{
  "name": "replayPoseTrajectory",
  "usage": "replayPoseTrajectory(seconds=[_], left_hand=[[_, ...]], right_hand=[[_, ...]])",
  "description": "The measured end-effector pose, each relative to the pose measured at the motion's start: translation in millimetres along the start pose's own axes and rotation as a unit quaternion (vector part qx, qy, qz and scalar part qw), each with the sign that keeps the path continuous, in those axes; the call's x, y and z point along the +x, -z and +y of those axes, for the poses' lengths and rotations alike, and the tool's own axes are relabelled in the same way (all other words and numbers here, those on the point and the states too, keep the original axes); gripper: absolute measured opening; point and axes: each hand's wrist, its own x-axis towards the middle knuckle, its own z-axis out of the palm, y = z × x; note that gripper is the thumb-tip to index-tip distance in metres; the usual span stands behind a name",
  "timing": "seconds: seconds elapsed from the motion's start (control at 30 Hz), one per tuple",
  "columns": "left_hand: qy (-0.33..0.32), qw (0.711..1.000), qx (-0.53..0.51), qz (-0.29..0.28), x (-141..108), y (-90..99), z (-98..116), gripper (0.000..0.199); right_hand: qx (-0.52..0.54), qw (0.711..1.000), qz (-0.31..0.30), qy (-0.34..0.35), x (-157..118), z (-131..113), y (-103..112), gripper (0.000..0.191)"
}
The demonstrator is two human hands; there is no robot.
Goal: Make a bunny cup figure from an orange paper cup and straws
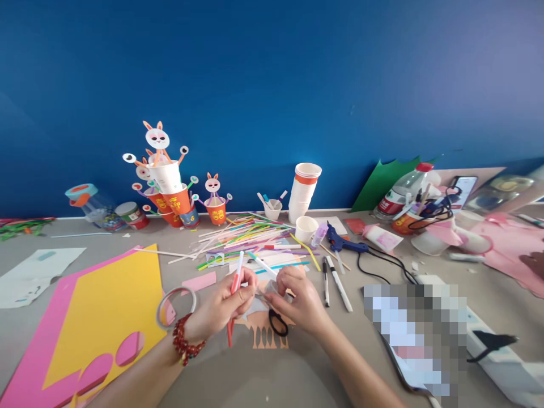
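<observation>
My left hand (238,297) is closed round a slim white-and-red marker (238,271), held nearly upright. Its red end sticks out below the fingers. My right hand (300,297) is closed just to the right, fingertips bent together; what they pinch is hidden. A white marker with a teal tip (262,264) reaches up to these fingers, and I cannot tell whether it is held or lies behind. Under the hands lie peach paper with cut-out slots (270,336) and the black handle loop of scissors (278,323).
Loose coloured straws (250,235) spread behind the hands. Rabbit-faced paper cups (176,199) stand back left, stacked white cups (304,195) at the wall. A tape roll (193,297) and yellow paper (114,300) lie left; a blue glue gun (346,243), pens (339,284) and phone (403,340) right.
</observation>
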Motion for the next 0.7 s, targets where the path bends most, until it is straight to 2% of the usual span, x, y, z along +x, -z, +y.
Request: replayPoseTrajectory(seconds=[0.17,0.37,0.53,0.7], left_hand=[[-0.022,0.999,0.041,0.021,-4.9,-1.5,3.3,0.021],[0.031,0.999,0.036,0.006,-2.5,0.3,22.9,0.024],[0.066,0.997,0.024,-0.035,-0.5,-5.9,31.3,0.026],[0.110,0.990,0.069,-0.049,-1.7,-9.0,38.3,0.027]], right_hand=[[0.021,1.000,0.001,-0.018,-0.8,0.1,-1.8,0.047],[0.058,0.995,0.036,-0.073,-7.3,-8.8,-7.0,0.026],[0.196,0.980,0.020,-0.007,-9.6,-13.9,-12.0,0.024],[0.339,0.939,0.005,-0.055,-10.9,-13.9,-17.0,0.026]])
